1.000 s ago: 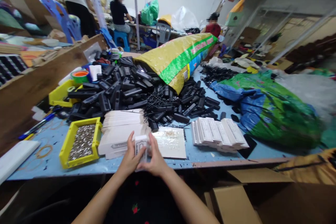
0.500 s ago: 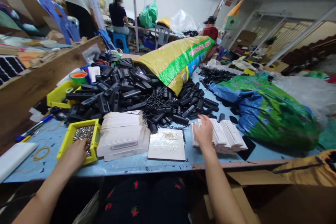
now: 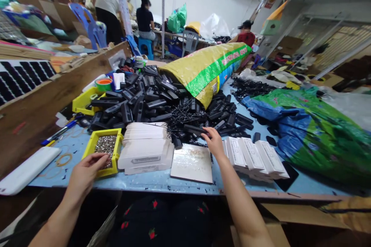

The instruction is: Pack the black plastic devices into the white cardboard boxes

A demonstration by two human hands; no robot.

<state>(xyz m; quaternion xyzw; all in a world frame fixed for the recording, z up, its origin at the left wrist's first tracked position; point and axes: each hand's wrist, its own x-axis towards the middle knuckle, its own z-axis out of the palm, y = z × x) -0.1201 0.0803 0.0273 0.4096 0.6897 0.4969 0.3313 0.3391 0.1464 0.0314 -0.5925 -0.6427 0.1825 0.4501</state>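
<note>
My left hand [image 3: 92,168] is pinched at the front right of a yellow tray [image 3: 89,146] of small metal parts [image 3: 106,144]; whatever its fingertips hold is too small to make out. My right hand [image 3: 213,141] grips the right end of a black device [image 3: 193,129] at the front of a heap of similar black pieces [image 3: 139,96]. Between the hands are a stack of white folded cards [image 3: 145,150] and a white square board [image 3: 191,164]. White printed boxes [image 3: 252,154] stand in a row to the right of my right wrist.
A yellow-green sack [image 3: 203,67] lies over the heap. A green-blue bag [image 3: 315,131] fills the right side. A white bar [image 3: 29,171], pens [image 3: 59,133] and another yellow tray [image 3: 84,102] lie left. People are in the background.
My right hand has moved from the white boxes to the black pieces and taken hold of one. My left hand has lifted back from the metal parts. The view has shifted left.
</note>
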